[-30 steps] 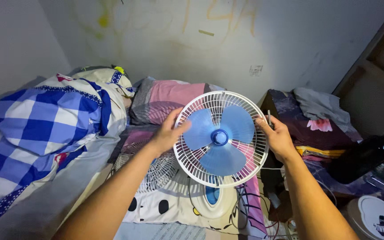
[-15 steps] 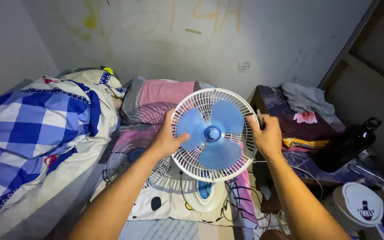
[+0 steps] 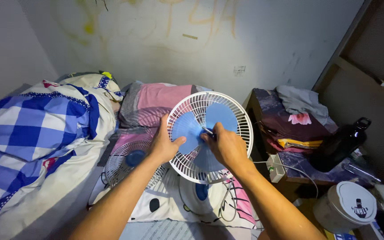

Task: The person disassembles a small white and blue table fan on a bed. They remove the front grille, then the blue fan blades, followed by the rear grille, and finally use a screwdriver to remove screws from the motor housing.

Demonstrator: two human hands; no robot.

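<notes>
A white fan grille point(image 3: 238, 116) with pale blue blades point(image 3: 222, 115) stands upright on its round white base point(image 3: 203, 195) on the bed. My left hand point(image 3: 162, 144) grips the grille's left rim, thumb resting on a blade. At the middle of the blades, over the hub, my right hand point(image 3: 226, 146) is closed on a thin metal-tipped tool point(image 3: 207, 130). A second, detached white grille point(image 3: 120, 165) lies flat on the bed to the left, below my left forearm.
A blue checked blanket point(image 3: 36, 124) and a pink pillow point(image 3: 161, 95) fill the bed's left and back. Folded clothes point(image 3: 292, 116), a dark bottle point(image 3: 341, 144) and a white lidded tub point(image 3: 345, 206) crowd the right. Cables and a white plug block point(image 3: 274, 168) trail beside the fan.
My right hand has moved from the grille's right rim to the centre of the blades, with the thin tool still in it. The left hand keeps its grip on the left rim.
</notes>
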